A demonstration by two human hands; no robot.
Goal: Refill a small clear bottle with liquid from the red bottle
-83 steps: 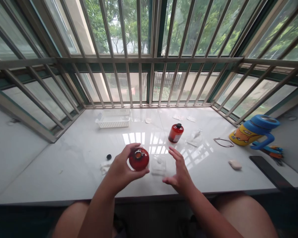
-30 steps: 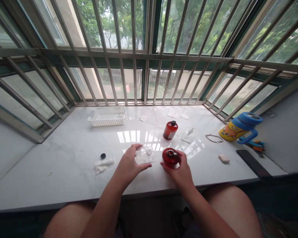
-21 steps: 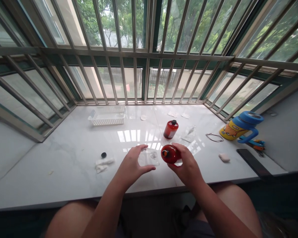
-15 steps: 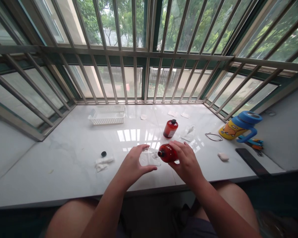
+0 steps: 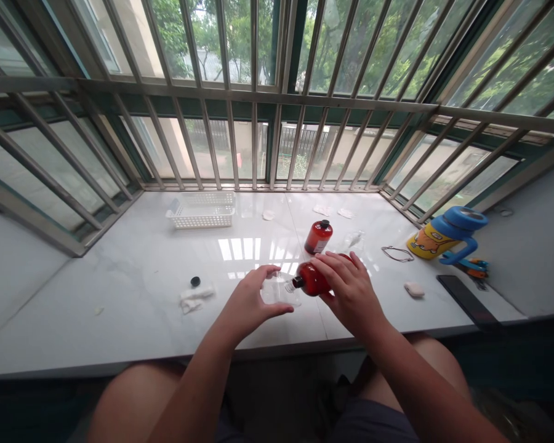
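Tipped further than half a second ago, a red bottle (image 5: 311, 280) lies nearly sideways in the right hand (image 5: 351, 289), whose fingers are wrapped firmly round it. Its open mouth meets the neck of a clear bottle (image 5: 277, 295); whether they touch is unclear. Around that bottle, the left hand's (image 5: 245, 303) thumb and fingers close from either side. Just beyond stands a black-capped red bottle (image 5: 319, 238) on the white worktop (image 5: 133, 301); a loose black cap (image 5: 195, 281) lies left.
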